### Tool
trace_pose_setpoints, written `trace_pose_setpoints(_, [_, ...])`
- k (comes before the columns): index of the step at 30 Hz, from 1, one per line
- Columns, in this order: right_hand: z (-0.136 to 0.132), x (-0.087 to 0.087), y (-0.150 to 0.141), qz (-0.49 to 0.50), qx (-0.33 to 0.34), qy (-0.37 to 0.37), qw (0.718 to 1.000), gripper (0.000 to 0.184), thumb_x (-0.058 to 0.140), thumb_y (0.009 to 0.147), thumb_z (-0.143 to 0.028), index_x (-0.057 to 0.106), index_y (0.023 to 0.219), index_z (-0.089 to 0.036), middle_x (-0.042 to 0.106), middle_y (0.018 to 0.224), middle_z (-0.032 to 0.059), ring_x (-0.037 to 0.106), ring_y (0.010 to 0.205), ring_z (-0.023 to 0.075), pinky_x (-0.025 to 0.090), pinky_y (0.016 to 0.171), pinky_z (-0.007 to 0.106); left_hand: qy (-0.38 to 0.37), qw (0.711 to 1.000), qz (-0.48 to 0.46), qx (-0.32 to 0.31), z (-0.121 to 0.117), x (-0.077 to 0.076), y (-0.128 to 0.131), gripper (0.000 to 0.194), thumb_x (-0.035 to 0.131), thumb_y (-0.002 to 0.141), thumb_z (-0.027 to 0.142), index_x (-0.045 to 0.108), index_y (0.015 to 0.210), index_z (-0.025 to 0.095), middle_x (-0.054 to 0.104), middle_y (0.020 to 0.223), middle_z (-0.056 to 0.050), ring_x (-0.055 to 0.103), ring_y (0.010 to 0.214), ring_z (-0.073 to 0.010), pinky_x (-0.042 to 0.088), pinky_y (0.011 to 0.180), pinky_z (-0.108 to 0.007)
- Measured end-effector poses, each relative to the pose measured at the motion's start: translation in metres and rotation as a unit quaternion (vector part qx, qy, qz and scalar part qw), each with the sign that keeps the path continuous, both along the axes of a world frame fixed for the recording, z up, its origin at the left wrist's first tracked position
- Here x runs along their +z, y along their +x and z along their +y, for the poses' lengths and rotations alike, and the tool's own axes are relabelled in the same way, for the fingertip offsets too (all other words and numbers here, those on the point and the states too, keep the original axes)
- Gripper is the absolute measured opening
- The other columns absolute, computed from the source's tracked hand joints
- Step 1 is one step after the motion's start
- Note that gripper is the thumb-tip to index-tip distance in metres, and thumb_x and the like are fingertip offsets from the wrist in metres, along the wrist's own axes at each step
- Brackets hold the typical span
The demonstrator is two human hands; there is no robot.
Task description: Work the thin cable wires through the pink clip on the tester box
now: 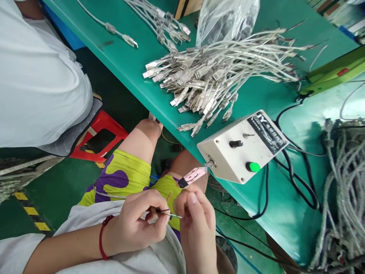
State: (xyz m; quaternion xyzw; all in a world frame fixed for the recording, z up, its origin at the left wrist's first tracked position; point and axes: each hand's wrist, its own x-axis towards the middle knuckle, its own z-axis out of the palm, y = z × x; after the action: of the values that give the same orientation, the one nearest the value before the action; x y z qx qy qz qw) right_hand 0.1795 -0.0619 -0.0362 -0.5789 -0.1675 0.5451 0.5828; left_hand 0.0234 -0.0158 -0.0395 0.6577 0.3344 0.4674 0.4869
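Note:
My left hand [137, 222] pinches the stripped end of a thin cable [164, 210] over my lap; fine coloured wires stick out past its fingertips. My right hand [195, 220] is closed on a pink tool [191, 177] that points up toward the white control box [242, 146], and its fingertips meet the wire ends. The cable trails left across my lap. A red bracelet circles my left wrist.
A big pile of clear USB cables [211, 72] lies on the green table [128, 64], with a plastic bag [225, 17] behind it. More cable bundles [342, 179] sit at the right. Another person in white [37, 72] sits at left beside a red stool [98, 137].

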Motion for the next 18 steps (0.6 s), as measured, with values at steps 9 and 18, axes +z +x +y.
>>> trace_pose_setpoints(9, [0.047, 0.029, 0.012, 0.06, -0.029, 0.012, 0.998, 0.053, 0.092, 0.094, -0.066, 0.092, 0.12, -0.02, 0.06, 0.066, -0.0011, 0.044, 0.06, 0.0109, 0.038, 0.055, 0.021, 0.029, 0.997, -0.033, 0.064, 0.008, -0.008, 0.008, 0.025, 0.071, 0.099, 0.002, 0.063, 0.107, 0.025, 0.065, 0.075, 0.004, 0.052, 0.054, -0.0095, 0.047, 0.051, -0.019])
trace_pose_setpoints(18, [0.048, 0.026, 0.015, 0.059, -0.01, 0.012, 0.998, 0.045, 0.088, 0.101, -0.059, 0.092, 0.122, -0.02, 0.057, 0.068, -0.0014, 0.042, 0.061, 0.0105, 0.037, 0.058, 0.023, 0.044, 0.994, -0.002, 0.099, 0.02, -0.002, 0.014, 0.026, 0.07, 0.1, 0.0, 0.063, 0.103, 0.025, 0.056, 0.072, 0.007, 0.047, 0.053, -0.0083, 0.042, 0.05, -0.018])
